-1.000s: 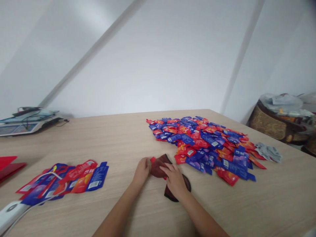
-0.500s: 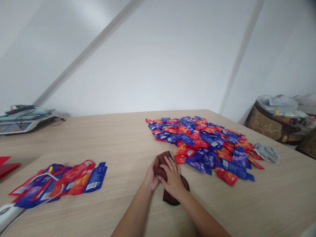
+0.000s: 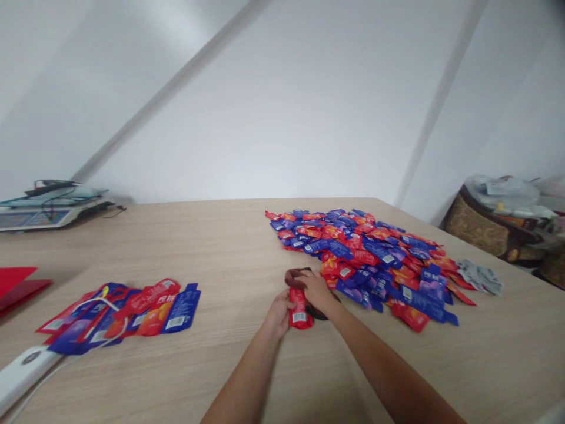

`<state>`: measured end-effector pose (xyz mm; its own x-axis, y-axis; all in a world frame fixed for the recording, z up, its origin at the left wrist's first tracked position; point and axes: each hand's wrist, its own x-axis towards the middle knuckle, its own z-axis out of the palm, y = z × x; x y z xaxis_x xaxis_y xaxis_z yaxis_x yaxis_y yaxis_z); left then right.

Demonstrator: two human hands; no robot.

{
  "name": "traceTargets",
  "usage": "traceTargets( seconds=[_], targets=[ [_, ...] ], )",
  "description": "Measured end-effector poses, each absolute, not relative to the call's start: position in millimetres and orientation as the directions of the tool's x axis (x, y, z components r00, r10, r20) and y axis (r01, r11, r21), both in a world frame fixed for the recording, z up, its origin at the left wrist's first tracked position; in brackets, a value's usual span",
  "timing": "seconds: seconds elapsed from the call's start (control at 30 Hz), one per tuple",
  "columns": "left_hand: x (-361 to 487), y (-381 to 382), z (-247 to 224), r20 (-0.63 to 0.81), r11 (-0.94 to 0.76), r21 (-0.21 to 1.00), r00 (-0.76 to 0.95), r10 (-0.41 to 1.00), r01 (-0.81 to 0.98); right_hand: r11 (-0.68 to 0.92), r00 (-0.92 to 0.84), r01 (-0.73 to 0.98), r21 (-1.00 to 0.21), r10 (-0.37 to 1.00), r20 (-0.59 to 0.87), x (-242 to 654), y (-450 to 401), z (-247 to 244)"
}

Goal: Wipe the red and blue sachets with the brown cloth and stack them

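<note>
In the head view, my left hand (image 3: 279, 315) is closed on the left edge of a red packet (image 3: 301, 311) with a white barcode label near its bottom end. My right hand (image 3: 315, 290) grips a brown cloth piece with black edging (image 3: 293, 277), folded round the packet's upper end. Part of the cloth lies under my right hand and wrist, so its full shape is hidden. To the right, close to my right hand, spreads a large heap of red and blue packets (image 3: 366, 253).
A smaller pile of packets (image 3: 150, 309) lies at the left with a white cable over it, beside a white power strip (image 3: 26, 371). Red folded sheets (image 3: 22, 290) sit at the left edge, a scale (image 3: 53, 215) behind them. Grey gloves (image 3: 480, 276) lie right of the heap.
The red packet, mostly hidden before, now shows below the brown cloth. My left hand has moved down from the cloth to the packet, while my right hand stays on the cloth.
</note>
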<state>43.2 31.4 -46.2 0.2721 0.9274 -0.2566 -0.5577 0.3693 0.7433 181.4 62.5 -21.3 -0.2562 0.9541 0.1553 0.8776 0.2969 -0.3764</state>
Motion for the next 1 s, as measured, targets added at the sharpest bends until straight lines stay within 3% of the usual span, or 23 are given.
traceTargets(
  seconds=[0.2, 0.47, 0.63, 0.87, 1.0],
  targets=[
    [20, 24, -43, -0.324, 0.384, 0.767, 0.207, 0.923, -0.514, 0.291, -0.218, 0.887, -0.36, 0.948, 0.231, 168, 56, -12],
    [31, 22, -43, -0.27, 0.259, 0.745, 0.077, 0.96, -0.615, 0.369, -0.293, 0.836, -0.405, 0.926, 0.238, 136, 10, -13],
    [28, 22, -42, -0.243, 0.298, 0.726, 0.174, 0.954, -0.62, 0.463, -0.348, 0.701, -0.542, 0.886, 0.306, 150, -26, -12],
    [20, 28, -48, -0.3, 0.35, 0.709, 0.187, 0.935, -0.612, 0.539, -0.586, 0.457, -0.707, 0.781, 0.217, 186, -29, -12],
    [23, 26, -45, -0.283, 0.336, 0.714, 0.187, 0.941, -0.614, 0.48, -0.297, 0.418, -0.771, 0.874, 0.384, 184, 8, -1]
  ],
)
